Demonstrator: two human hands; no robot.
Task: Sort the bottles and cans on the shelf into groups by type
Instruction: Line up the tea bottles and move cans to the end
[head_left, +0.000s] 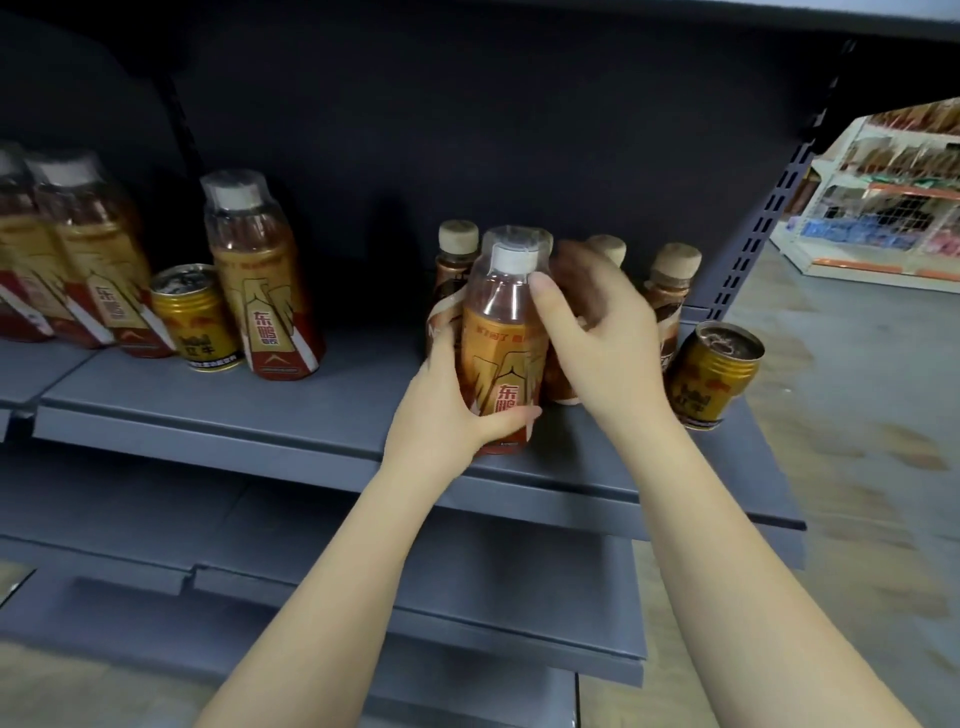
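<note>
An orange-labelled bottle (501, 338) stands at the shelf (208, 415) front, gripped low by the left hand (452, 410), probably to move it toward matching bottles at left. The right hand (597, 332) curls around a brown bottle (563, 374) behind, perhaps steadying it. A gold can (714, 374) stands right.

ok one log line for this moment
left hand: grips orange-label bottle | right hand: grips brown bottle behind | gold can: shelf's right end
</note>
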